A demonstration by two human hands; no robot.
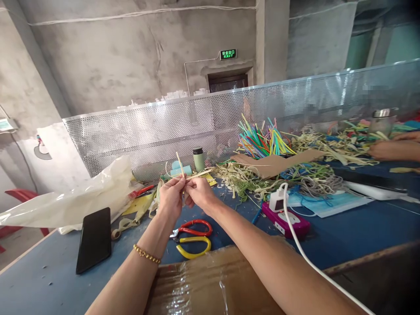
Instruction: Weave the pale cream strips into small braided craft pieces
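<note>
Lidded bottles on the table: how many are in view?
2. A green bottle with a black lid stands just beyond the right hand; a silver-lidded bottle stands at far right, near a co-worker's hand. Others may be hidden behind the heaped strips.

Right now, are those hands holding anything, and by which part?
Yes: the left hand and right hand pinch thin pale strips, with free ends sticking out beyond the grip. The hands hide the exact spot along each strip's length.
</note>
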